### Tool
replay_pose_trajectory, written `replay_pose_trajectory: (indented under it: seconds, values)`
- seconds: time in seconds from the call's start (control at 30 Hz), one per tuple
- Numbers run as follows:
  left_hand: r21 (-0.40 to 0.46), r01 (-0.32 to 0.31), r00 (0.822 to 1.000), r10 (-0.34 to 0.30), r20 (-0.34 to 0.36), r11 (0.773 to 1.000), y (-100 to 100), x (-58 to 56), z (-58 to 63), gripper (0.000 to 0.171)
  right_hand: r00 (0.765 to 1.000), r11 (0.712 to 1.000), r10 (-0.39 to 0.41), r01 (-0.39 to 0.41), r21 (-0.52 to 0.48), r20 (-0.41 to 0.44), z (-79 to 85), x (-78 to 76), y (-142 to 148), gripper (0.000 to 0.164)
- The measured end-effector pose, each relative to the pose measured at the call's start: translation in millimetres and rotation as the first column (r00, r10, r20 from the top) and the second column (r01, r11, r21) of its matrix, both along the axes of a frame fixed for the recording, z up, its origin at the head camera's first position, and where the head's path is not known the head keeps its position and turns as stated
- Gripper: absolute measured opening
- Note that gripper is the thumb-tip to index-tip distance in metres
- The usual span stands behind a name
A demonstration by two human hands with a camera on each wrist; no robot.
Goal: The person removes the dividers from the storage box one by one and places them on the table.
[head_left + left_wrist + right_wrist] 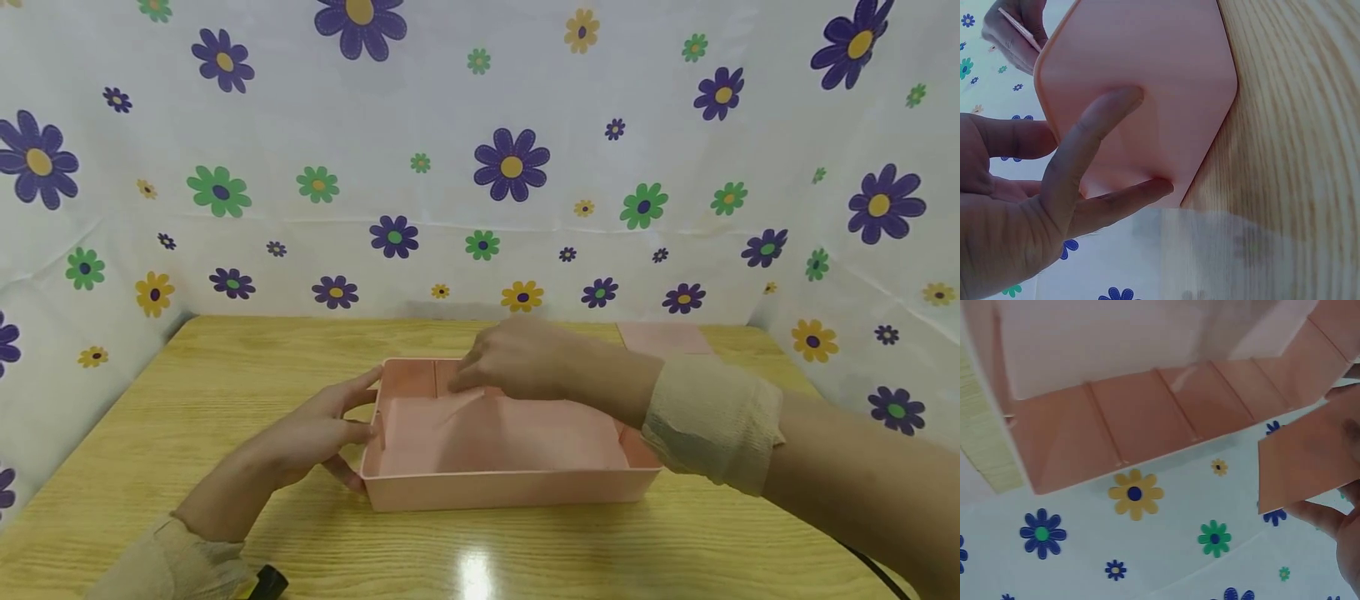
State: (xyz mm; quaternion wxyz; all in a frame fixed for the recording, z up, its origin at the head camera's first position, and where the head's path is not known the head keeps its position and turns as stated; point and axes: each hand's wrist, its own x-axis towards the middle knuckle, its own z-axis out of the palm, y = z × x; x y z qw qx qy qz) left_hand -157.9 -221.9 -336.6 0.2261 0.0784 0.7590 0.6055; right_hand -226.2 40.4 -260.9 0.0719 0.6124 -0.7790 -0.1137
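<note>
A long pink box (510, 487) with an open top stands on the wooden table. My left hand (318, 433) rests on its left end, fingers spread; in the left wrist view, fingertips (1132, 97) touch the outer end wall. Above the box's back left part, my right hand (517, 362) pinches a flat pink divider panel (1304, 456), which shows outside the rim in the right wrist view. Upright ridges (1175, 403) line the inner long wall. A paler pink surface (1147, 344) covers the bottom. My right forearm hides the box's back right part.
Another flat pink sheet (663, 337) lies at the table's back right. A white flowered cloth (442, 192) hangs behind and at both sides. Near my left wrist is a small black object (268, 581), and a black cable (873, 567) runs under my right forearm.
</note>
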Motion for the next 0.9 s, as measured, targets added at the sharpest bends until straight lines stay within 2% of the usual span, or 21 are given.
replay_pose_trajectory:
  seconds: [0.3, 0.43, 0.53, 0.7, 0.8, 0.9]
  values:
    - [-0.004, 0.003, 1.0, -0.003, 0.0, 1.0, 0.4, 0.2, 0.3, 0.072, 0.984, 0.988, 0.006, -0.032, -0.148, -0.178, -6.7, -5.4, 26.5, 0.039]
    - [0.003, 0.01, 1.0, -0.01, -0.003, 1.0, -0.2, -0.4, -0.3, 0.072, 0.971, 0.99, -0.093, 0.067, -0.122, -0.22, -7.4, -8.6, 38.6, 0.038]
    - [0.006, 0.011, 1.0, -0.011, -0.006, 1.0, -0.5, -0.1, -0.8, 0.072, 0.959, 0.979, -0.195, 0.179, -0.095, -0.205, -8.5, -11.3, 47.5, 0.038]
    - [0.007, 0.009, 1.0, -0.009, -0.006, 1.0, -0.3, 0.3, -1.1, 0.073, 0.915, 0.927, -0.376, 0.374, -0.038, -0.148, -10.6, -17.8, 63.9, 0.044]
    - [0.012, 0.013, 1.0, -0.013, -0.005, 1.0, -0.5, 0.1, -1.0, 0.073, 0.872, 0.877, -0.479, 0.48, -0.015, -0.1, -11.4, -21.0, 77.0, 0.049]
    - [0.014, 0.018, 1.0, -0.018, -0.004, 1.0, -0.9, -0.2, -0.9, 0.073, 0.815, 0.816, -0.578, 0.578, 0.003, -0.046, -12.7, -23.8, 91.9, 0.046]
